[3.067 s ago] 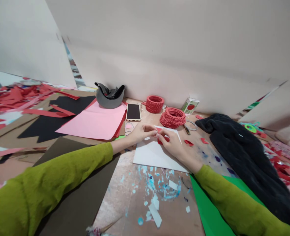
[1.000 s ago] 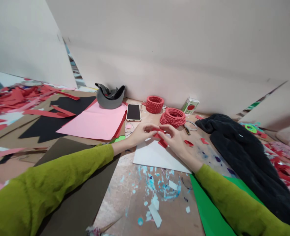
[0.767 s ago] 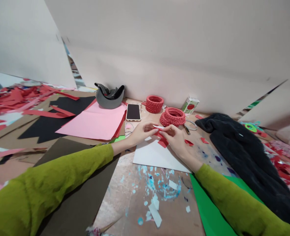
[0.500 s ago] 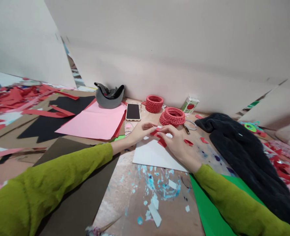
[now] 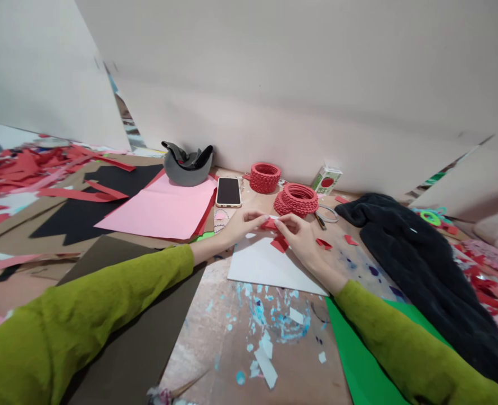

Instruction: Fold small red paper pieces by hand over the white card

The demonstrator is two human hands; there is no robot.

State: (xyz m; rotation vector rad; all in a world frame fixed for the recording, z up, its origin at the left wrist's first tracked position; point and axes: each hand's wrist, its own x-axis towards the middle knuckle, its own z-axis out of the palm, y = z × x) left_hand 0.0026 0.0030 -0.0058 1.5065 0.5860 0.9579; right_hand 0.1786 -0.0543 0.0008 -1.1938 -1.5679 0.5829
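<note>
A small red paper piece point(image 5: 269, 224) is pinched between my two hands, above the far part of a white sheet point(image 5: 270, 267). My left hand point(image 5: 243, 226) grips its left end with thumb and finger. At its right end are the closed fingertips of my right hand point(image 5: 300, 239). Another red scrap point(image 5: 280, 243) lies on the white sheet just below the fingers. Two red crinkled paper rings stand behind my hands, one point(image 5: 265, 178) farther back and one point(image 5: 296, 200) nearer.
A phone point(image 5: 229, 192), a grey cap point(image 5: 189, 164) and pink paper point(image 5: 164, 208) lie to the left. At the right are a small box point(image 5: 327, 180), a dark cloth point(image 5: 409, 253) and green paper point(image 5: 358, 343). White scraps point(image 5: 266, 365) lie in front.
The fingertips of both hands have shifted slightly along the red piece, which now shows flatter between them. The red scrap below is more exposed.
</note>
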